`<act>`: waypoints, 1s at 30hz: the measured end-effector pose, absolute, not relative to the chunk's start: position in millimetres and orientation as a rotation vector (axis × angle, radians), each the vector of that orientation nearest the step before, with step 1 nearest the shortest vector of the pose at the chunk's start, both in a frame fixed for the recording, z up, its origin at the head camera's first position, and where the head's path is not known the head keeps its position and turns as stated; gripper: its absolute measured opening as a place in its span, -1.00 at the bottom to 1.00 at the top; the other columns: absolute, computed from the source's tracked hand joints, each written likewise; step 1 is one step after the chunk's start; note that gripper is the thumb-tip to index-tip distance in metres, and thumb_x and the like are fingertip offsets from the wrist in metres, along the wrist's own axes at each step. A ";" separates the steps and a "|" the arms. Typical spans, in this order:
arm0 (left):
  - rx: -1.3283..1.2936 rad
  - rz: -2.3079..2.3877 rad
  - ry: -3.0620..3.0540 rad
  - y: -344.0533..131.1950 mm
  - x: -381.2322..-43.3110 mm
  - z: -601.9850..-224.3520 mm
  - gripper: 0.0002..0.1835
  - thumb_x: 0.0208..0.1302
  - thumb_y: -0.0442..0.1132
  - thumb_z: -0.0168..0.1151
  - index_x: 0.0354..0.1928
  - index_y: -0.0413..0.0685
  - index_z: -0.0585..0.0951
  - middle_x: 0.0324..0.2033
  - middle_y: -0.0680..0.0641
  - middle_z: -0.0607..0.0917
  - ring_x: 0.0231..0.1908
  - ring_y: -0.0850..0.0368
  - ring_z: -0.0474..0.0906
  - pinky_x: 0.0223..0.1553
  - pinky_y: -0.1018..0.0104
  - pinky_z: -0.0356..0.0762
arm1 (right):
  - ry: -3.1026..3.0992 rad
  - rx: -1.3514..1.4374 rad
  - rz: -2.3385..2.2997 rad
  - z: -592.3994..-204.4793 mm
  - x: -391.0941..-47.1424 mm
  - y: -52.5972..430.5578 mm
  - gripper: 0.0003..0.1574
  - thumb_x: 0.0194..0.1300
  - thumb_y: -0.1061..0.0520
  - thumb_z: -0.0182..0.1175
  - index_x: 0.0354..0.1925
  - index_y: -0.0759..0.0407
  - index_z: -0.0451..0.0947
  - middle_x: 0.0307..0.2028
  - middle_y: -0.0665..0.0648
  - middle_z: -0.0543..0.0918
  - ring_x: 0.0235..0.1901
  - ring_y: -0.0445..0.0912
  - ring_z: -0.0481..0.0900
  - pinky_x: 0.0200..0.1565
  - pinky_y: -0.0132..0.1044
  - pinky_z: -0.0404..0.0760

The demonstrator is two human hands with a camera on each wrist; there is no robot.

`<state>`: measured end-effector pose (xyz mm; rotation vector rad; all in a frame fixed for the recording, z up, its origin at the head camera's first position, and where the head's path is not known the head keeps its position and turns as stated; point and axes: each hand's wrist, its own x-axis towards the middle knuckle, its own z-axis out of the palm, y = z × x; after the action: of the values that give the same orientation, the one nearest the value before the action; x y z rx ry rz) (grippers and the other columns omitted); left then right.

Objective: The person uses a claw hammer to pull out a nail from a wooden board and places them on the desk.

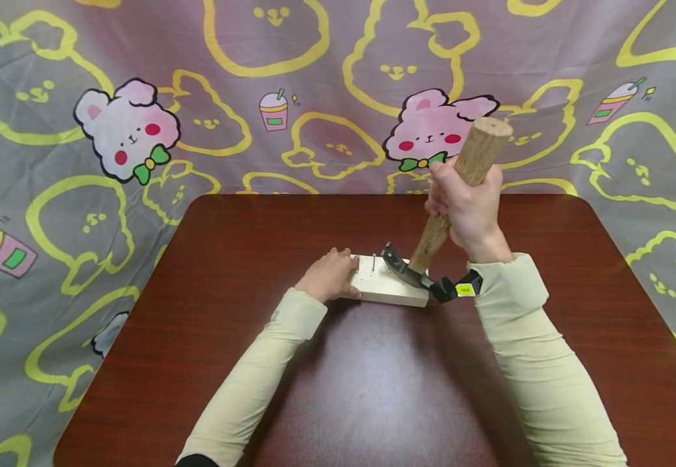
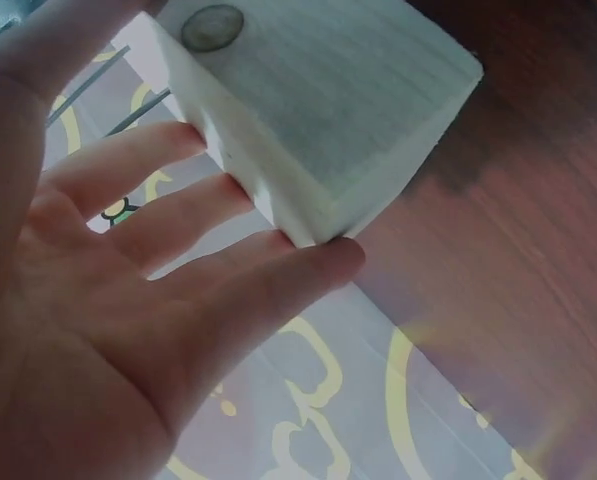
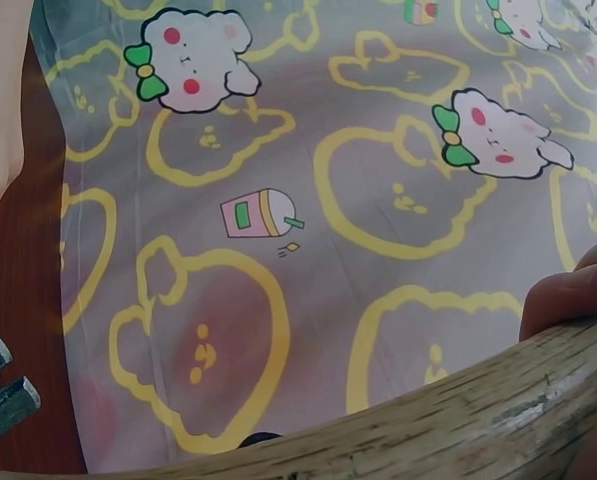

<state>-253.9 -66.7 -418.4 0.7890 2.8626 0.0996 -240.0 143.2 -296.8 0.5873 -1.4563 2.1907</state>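
Note:
A pale wooden block (image 1: pixel 387 290) lies on the table. Its left end is held by my left hand (image 1: pixel 329 275), with the thumb along the near side and the other fingers at the end and top. In the left wrist view, fingertips press the edge of the block (image 2: pixel 328 110), which bears a dark round knot. A thin nail (image 1: pixel 374 262) stands upright in the block's top. My right hand (image 1: pixel 466 204) grips the wooden handle of a claw hammer (image 1: pixel 431 240), butt end up. The dark hammer head (image 1: pixel 399 263) is low over the block, right of the nail.
The brown table (image 1: pixel 244 259) extends around the block. Behind it hangs a grey cloth (image 1: pixel 338 84) with cartoon prints, also along the left and right. A small black camera (image 1: pixel 451 288) is strapped at my right wrist, close beside the hammer head in the head view.

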 end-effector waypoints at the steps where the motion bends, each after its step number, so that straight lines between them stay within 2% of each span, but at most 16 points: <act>1: 0.785 0.101 2.858 -66.2 -253.7 -418.7 -0.29 -0.04 0.10 0.49 0.14 -0.10 0.58 0.19 -0.21 0.54 0.20 -0.29 0.45 0.19 -0.01 0.49 | -1.451 0.575 2.197 -296.6 -239.4 143.9 -0.68 0.16 0.38 0.09 -0.69 0.24 0.35 -0.88 0.05 0.26 -0.87 -0.14 0.13 -0.80 -0.34 0.16; 6: 0.806 0.086 2.841 -64.8 -252.6 -421.2 -0.19 0.03 0.14 0.43 0.28 -0.11 0.46 0.31 -0.24 0.42 0.29 -0.31 0.33 0.22 -0.06 0.45 | -1.419 0.535 2.241 -294.7 -232.5 152.6 -0.69 0.17 0.38 0.09 -0.67 0.28 0.33 -0.87 0.06 0.23 -0.86 -0.13 0.12 -0.78 -0.33 0.13; 9: 0.826 0.053 2.847 -65.1 -253.1 -422.3 -0.19 0.03 0.16 0.42 0.27 -0.12 0.46 0.29 -0.24 0.43 0.26 -0.29 0.37 0.17 -0.05 0.50 | -1.339 0.520 2.282 -295.5 -227.3 162.9 -0.66 0.18 0.41 0.06 -0.68 0.29 0.28 -0.88 0.06 0.19 -0.87 -0.11 0.08 -0.79 -0.30 0.10; 15: 0.801 0.024 2.851 -67.2 -253.5 -422.9 -0.21 0.03 0.16 0.42 0.26 -0.10 0.47 0.31 -0.23 0.42 0.29 -0.31 0.35 0.22 -0.06 0.45 | -1.232 0.551 2.307 -301.3 -223.6 175.8 -0.63 0.16 0.43 -0.04 -0.72 0.28 0.18 -0.91 0.05 0.11 -0.88 -0.10 -0.01 -0.80 -0.24 -0.01; 23: 0.797 0.054 2.855 -69.9 -252.2 -423.7 -0.18 0.06 0.14 0.41 0.32 -0.11 0.42 0.35 -0.24 0.38 0.33 -0.32 0.29 0.22 -0.10 0.44 | -1.264 0.548 2.266 -301.4 -222.0 170.4 -0.67 0.18 0.42 -0.01 -0.68 0.27 0.25 -0.91 0.07 0.15 -0.89 -0.09 0.02 -0.80 -0.24 0.06; 30: 0.789 0.051 2.855 -70.7 -251.4 -423.2 -0.17 0.05 0.14 0.41 0.32 -0.10 0.41 0.35 -0.24 0.37 0.34 -0.32 0.29 0.22 -0.11 0.44 | -1.240 0.564 2.279 -301.1 -220.7 171.1 -0.62 0.17 0.42 0.00 -0.72 0.29 0.19 -0.91 0.07 0.13 -0.89 -0.09 0.01 -0.81 -0.24 0.06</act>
<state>-251.4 -70.7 -423.2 0.7895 2.8554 0.0512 -220.7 171.1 -301.1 0.5642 -1.2397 2.2789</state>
